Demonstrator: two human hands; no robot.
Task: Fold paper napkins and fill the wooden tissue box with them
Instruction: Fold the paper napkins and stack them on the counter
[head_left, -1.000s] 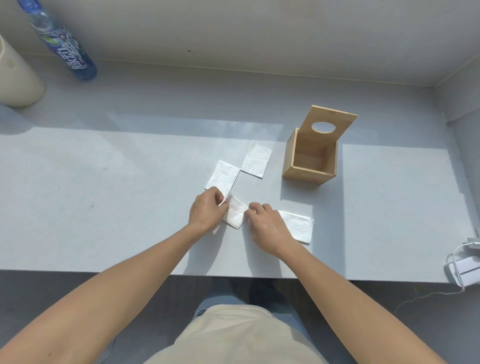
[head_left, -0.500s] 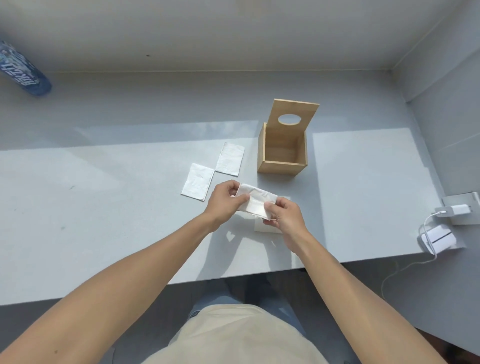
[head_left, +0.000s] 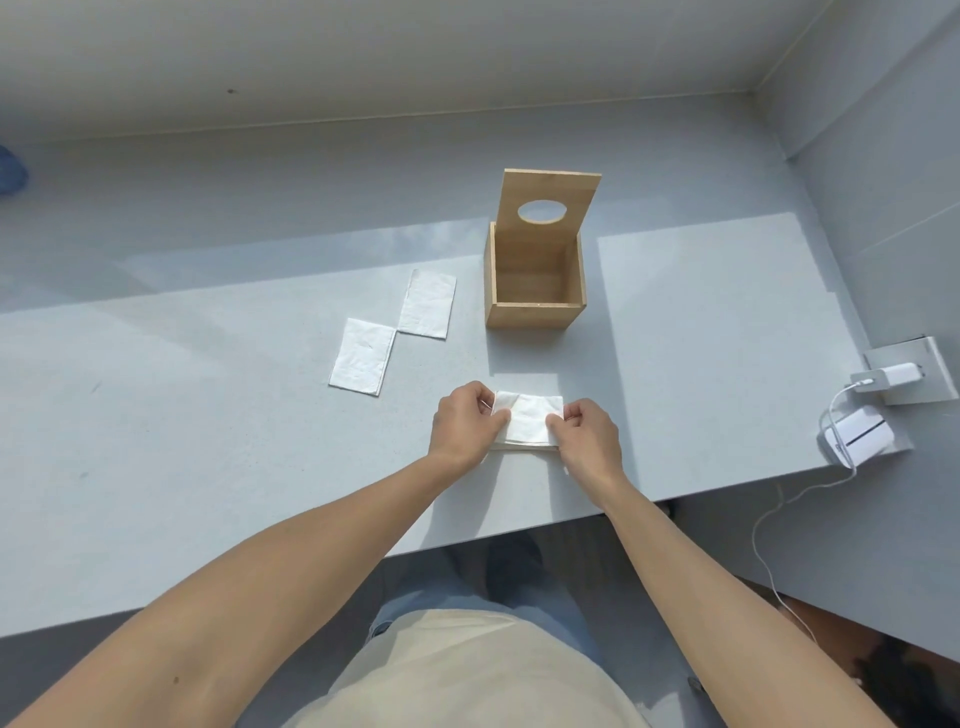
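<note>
I am pinching the small white folded paper napkin (head_left: 527, 420) at both short ends: my left hand (head_left: 467, 423) is gripping its left edge with thumb and fingers (head_left: 500, 419) clenched on the paper, and my right hand (head_left: 587, 435) is doing the same on the right edge. I am holding it stretched flat between them, probably so the fold is staying crisp and square for the box. It is lying over another white folded napkin (head_left: 522, 445) on the pale grey worktop (head_left: 208, 415), whose edge is just showing beneath; I am likely stacking the two so they are going in together. Half a second ago I was holding the napkin raised and tilted above that lower one; now it is sitting down level on it. Beyond my hands, the open light wooden tissue box (head_left: 535, 280) is standing with its round-holed lid (head_left: 548, 208) hinged up and its inside looking empty. To its left, two more flat white folded napkins (head_left: 395, 332) are waiting corner to corner on the worktop.
</note>
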